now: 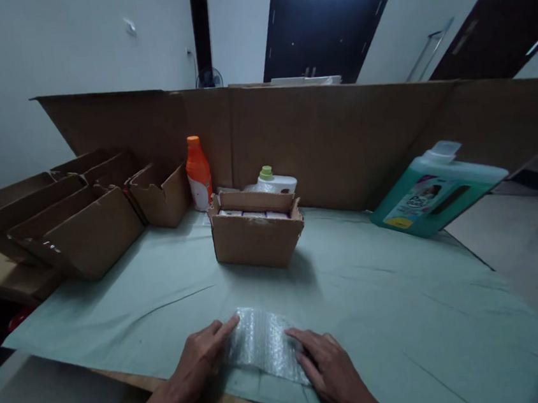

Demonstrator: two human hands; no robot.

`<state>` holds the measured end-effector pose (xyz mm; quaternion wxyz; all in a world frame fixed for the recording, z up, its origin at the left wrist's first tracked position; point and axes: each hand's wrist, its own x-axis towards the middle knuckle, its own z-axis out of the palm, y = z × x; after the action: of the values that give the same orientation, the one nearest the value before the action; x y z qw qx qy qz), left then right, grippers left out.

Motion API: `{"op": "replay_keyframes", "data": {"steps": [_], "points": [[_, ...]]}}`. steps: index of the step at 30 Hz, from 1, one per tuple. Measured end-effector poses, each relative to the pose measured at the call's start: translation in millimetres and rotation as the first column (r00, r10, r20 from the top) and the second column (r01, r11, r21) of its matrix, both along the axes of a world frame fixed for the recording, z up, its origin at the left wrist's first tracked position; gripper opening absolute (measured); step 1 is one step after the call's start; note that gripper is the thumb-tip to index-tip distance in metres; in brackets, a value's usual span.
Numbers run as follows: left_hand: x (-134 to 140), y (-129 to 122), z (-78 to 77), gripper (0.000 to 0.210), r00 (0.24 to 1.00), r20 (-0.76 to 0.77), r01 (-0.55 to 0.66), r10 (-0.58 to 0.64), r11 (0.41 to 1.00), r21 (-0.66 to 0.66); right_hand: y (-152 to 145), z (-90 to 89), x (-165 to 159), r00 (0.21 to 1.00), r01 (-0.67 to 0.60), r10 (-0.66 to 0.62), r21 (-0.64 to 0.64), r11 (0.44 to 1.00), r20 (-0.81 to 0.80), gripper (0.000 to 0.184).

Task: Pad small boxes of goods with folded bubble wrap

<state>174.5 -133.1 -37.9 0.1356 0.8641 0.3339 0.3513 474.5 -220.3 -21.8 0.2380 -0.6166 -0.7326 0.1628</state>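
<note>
A small sheet of clear bubble wrap (263, 343) lies on the pale green cloth near the table's front edge, between my two hands. My left hand (203, 353) holds its left side, with the index finger stretched along the upper left corner and the other fingers curled; the thumb is hidden. On the right side, my right hand (332, 365) has its index fingertip and thumb on the wrap. Just beyond stands an open cardboard box (254, 241) with several white packs (254, 214) in its top.
Several open cardboard bins (94, 236) stand at the left. Along the back wall of cardboard (321, 145) are an orange bottle (197, 174) and a white bottle with a green cap (276, 181). A large green liquid jug (434, 190) leans at the right.
</note>
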Motion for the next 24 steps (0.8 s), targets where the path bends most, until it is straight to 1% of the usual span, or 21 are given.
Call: {"op": "replay_keyframes", "data": {"steps": [2, 3, 4, 5, 7, 8, 9, 10, 11, 12, 13, 14, 15, 16, 17, 18, 21, 24], "points": [[4, 4, 20.1, 0.038, 1.000, 0.002, 0.018, -0.018, 0.986, 0.167, 10, 10.9, -4, 0.997, -0.079, 0.081, 0.120, 0.990, -0.008, 0.037], [6, 9, 33.8, 0.036, 1.000, 0.019, 0.001, -0.005, 0.969, 0.245, 17, 21.6, -3, 0.995, -0.093, 0.100, 0.219, 0.971, -0.021, 0.035], [7, 16, 49.2, 0.036, 0.999, 0.050, -0.035, 0.020, 0.950, 0.311, 25, 35.9, 0, 0.994, -0.089, 0.105, 0.335, 0.938, -0.030, 0.034], [9, 25, 65.7, 0.038, 0.995, 0.086, -0.075, 0.046, 0.927, 0.367, 34, 53.6, 4, 0.995, -0.073, 0.098, 0.455, 0.887, -0.032, 0.033], [15, 51, 100.9, 0.045, 0.984, 0.152, -0.151, 0.091, 0.882, 0.447, 58, 95.8, 15, 0.998, -0.034, 0.058, 0.652, 0.757, -0.015, 0.034], [19, 67, 118.9, 0.046, 0.976, 0.186, -0.189, 0.110, 0.852, 0.488, 74, 118.1, 20, 0.999, -0.031, 0.044, 0.712, 0.702, 0.000, 0.034], [25, 85, 136.6, 0.045, 0.968, 0.210, -0.228, 0.137, 0.832, 0.506, 92, 139.5, 25, 1.000, -0.020, 0.024, 0.751, 0.660, 0.005, 0.030], [31, 103, 153.8, 0.042, 0.962, 0.225, -0.251, 0.156, 0.828, 0.501, 113, 158.9, 30, 1.000, 0.009, -0.007, 0.769, 0.639, -0.005, 0.024], [38, 122, 170.0, 0.038, 0.961, 0.214, -0.259, 0.174, 0.838, 0.480, 135, 175.5, 34, 1.000, 0.024, -0.025, 0.750, 0.661, -0.010, 0.020], [45, 140, 184.9, 0.032, 0.967, 0.148, -0.252, 0.209, 0.877, 0.409, 157, 188.8, 37, 0.999, 0.030, -0.047, 0.683, 0.730, 0.007, 0.021], [52, 157, 197.9, 0.033, 0.960, -0.077, -0.248, 0.269, 0.946, 0.207, 178, 198.8, 40, 0.995, 0.011, -0.064, 0.544, 0.839, 0.078, 0.023], [58, 173, 208.8, 0.034, 0.929, -0.272, -0.250, 0.253, 0.967, 0.046, 198, 205.9, 42, 0.980, -0.011, -0.062, 0.362, 0.932, 0.187, 0.024], [64, 186, 217.3, 0.034, 0.883, -0.419, -0.266, 0.210, 0.961, -0.080, 215, 210.5, 43, 0.953, -0.015, -0.039, 0.175, 0.984, 0.300, 0.025], [69, 198, 223.6, 0.032, 0.839, -0.520, -0.283, 0.161, 0.945, -0.163, 228, 213.3, 44, 0.918, -0.009, 0.001, 0.019, 1.000, 0.398, 0.024], [74, 208, 227.8, 0.029, 0.815, -0.565, -0.284, 0.127, 0.938, -0.198, 239, 214.9, 43, 0.884, -0.002, 0.041, -0.085, 0.996, 0.466, 0.023], [78, 216, 230.3, 0.028, 0.805, -0.584, -0.279, 0.108, 0.937, -0.211, 246, 215.9, 42, 0.862, -0.002, 0.071, -0.138, 0.990, 0.503, 0.021], [85, 231, 230.8, 0.024, 0.776, -0.629, -0.281, 0.050, 0.920, -0.273, 256, 218.1, 37, 0.832, -0.046, 0.150, -0.204, 0.978, 0.534, 0.021], [88, 240, 224.5, 0.017, 0.775, -0.632, -0.264, -0.013, 0.901, -0.343, 262, 218.6, 33, 0.797, -0.064, 0.219, -0.281, 0.957, 0.563, 0.025]]}}
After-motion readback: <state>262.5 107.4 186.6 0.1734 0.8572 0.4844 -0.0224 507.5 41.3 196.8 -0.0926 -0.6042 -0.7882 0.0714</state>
